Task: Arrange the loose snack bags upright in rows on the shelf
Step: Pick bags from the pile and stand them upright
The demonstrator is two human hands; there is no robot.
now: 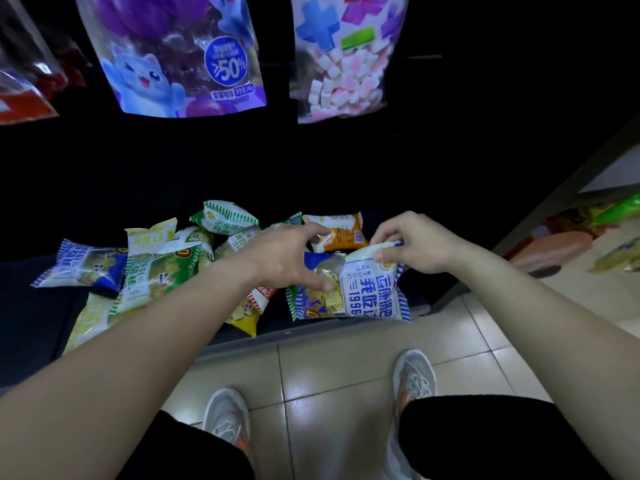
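The person's two grey shoes (227, 417) stand on a pale tiled floor (332, 368) in the lower middle of the frame. Just above them runs the front lip of the dark shelf (304, 332).

A blue-and-white snack bag (367, 292) sits right behind that lip at centre right. Its long axis runs left to right, the striped sealed ends point to either side, and its printed face is turned up.

The right hand (415, 242) pinches its upper right edge. The left hand (280, 256) is spread wide, with the thumb pressing on the bag's clear window.

Bare shelf lies to the right of the bag. To its left, loose bags (156, 275) lie flat and overlapping.

Farther back are an orange bag (341, 232) and a green-striped bag (225, 218). A purple pouch (180, 53) and a marshmallow pouch (343, 74) hang in the top of the frame.
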